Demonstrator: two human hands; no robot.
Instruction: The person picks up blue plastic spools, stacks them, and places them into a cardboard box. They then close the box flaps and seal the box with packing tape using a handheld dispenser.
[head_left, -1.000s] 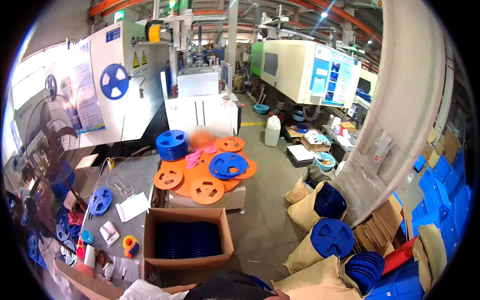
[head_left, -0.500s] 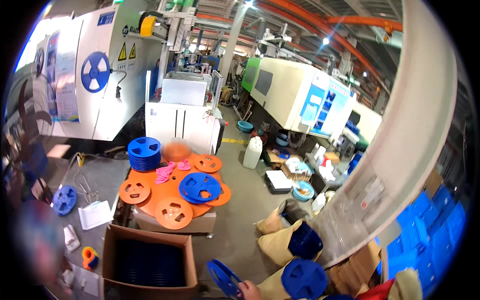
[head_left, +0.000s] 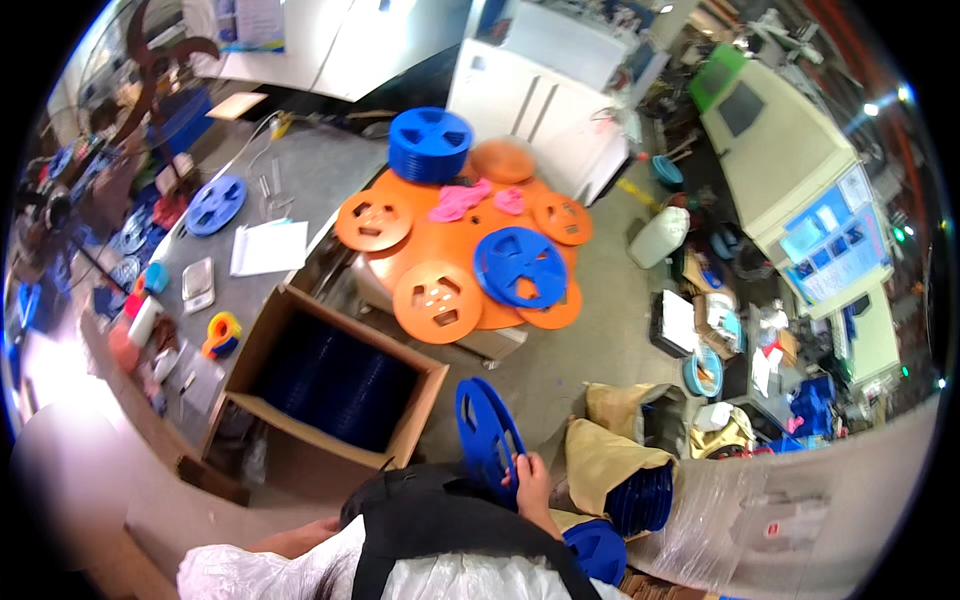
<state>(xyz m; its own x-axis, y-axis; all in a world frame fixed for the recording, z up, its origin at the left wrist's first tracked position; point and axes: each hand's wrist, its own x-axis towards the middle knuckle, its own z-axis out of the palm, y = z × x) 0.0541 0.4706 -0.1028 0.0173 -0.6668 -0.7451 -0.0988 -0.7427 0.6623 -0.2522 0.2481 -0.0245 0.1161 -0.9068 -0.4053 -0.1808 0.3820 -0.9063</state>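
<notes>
My right hand (head_left: 535,486) is closed around the edge of a pair of blue plastic reel discs (head_left: 485,437), which stand nearly on edge in front of my black apron. At the lower left, my left hand (head_left: 320,536) rests by the apron's side; its fingers are hidden. Left of the held discs, an open cardboard box (head_left: 415,425) contains rows of dark blue discs. Beyond it, an orange round table (head_left: 405,270) bears several orange discs (head_left: 437,302), a blue disc pair (head_left: 520,267), a blue disc stack (head_left: 430,148) and pink cloths (head_left: 460,200).
A grey worktable (head_left: 310,150) at the left holds a paper pad (head_left: 270,248), a small scale (head_left: 198,285) and a tape roll (head_left: 222,333). Tan sacks (head_left: 600,455), one with blue discs inside, stand at my right. A white jug (head_left: 660,237) stands on the floor.
The view has tilted down and turned, bringing my apron and left arm into sight. My right hand still holds the blue discs, now shown more fully.
</notes>
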